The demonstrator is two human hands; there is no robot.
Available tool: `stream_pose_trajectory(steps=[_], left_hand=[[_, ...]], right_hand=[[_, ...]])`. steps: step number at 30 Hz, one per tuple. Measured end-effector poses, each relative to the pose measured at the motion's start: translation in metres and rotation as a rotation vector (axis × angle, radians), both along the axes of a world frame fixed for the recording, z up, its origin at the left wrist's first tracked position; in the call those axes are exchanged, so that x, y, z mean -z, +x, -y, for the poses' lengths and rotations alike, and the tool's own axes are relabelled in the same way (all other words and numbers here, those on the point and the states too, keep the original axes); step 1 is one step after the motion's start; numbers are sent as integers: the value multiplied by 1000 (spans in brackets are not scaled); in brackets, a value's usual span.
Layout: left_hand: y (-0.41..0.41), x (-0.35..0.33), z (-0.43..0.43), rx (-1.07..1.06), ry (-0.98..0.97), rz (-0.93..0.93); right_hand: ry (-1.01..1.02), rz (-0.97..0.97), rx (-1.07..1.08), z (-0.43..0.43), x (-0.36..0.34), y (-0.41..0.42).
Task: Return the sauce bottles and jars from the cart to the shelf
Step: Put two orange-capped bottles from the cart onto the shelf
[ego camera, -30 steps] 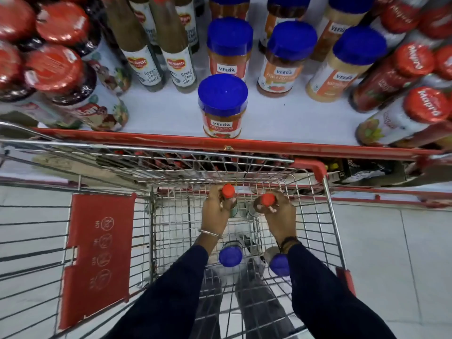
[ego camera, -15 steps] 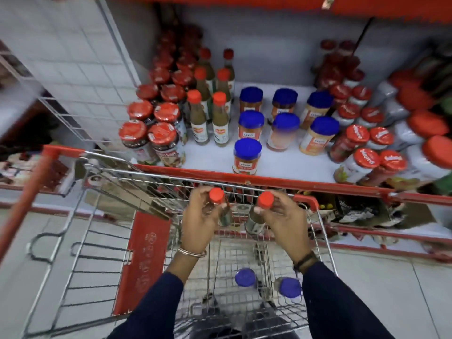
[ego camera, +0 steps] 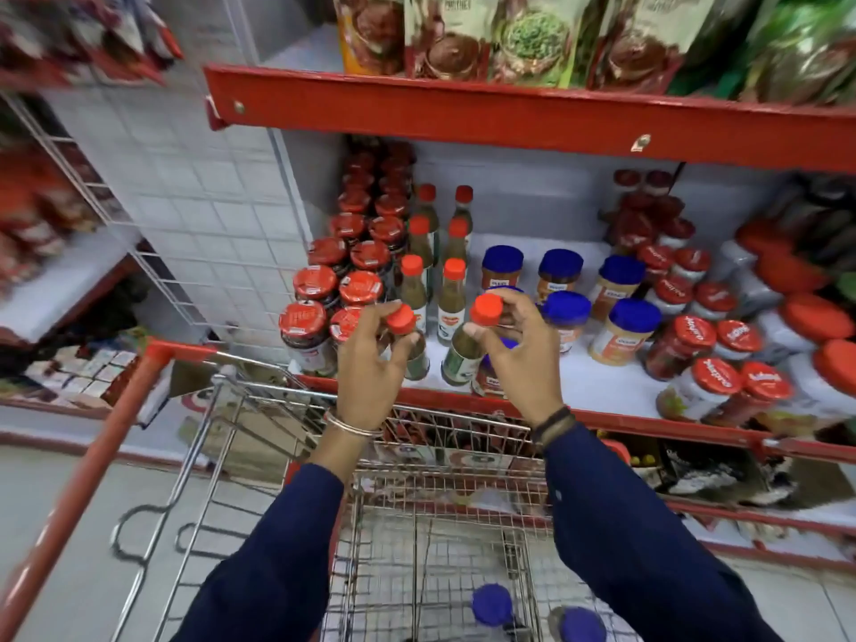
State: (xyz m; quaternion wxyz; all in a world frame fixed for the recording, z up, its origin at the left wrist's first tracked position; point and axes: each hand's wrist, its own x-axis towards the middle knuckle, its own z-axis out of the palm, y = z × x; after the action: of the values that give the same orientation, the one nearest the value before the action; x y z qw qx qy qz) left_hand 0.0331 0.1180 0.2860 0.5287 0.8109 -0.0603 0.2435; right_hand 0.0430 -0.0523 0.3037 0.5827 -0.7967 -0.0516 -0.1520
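Both hands have risen from the wire cart [ego camera: 444, 525]: left hand [ego camera: 370, 363] grips one orange-capped green sauce bottle [ego camera: 410, 345], right hand [ego camera: 519, 359] another [ego camera: 468, 349], at the white shelf [ego camera: 597, 386]

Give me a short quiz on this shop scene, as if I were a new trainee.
1. True or false: each of the two hands holds a green sauce bottle with an orange cap.
2. What colour are the lids of the two jars in the cart?
3. Where are the held bottles? A) deep in the cart B) lifted at the front edge of the sauce shelf C) on the top shelf with the pouches

Key:
1. True: left hand holds the left bottle; right hand holds the right bottle.
2. Blue: jars.
3. B.
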Motion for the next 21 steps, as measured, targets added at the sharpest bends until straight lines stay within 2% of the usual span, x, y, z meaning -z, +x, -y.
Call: stream_pose_trajectory(steps=[4,10,21], left_hand=[[20,20,-4,-9,119,-6],[31,40,-10,57,149,-55],[39,44,-17,111,218,-135]], right_hand=[[-28,-65,4,-11,22,18],[-100,-138,7,-17,52,26],[-197,-186,-9,-16,61,34]])
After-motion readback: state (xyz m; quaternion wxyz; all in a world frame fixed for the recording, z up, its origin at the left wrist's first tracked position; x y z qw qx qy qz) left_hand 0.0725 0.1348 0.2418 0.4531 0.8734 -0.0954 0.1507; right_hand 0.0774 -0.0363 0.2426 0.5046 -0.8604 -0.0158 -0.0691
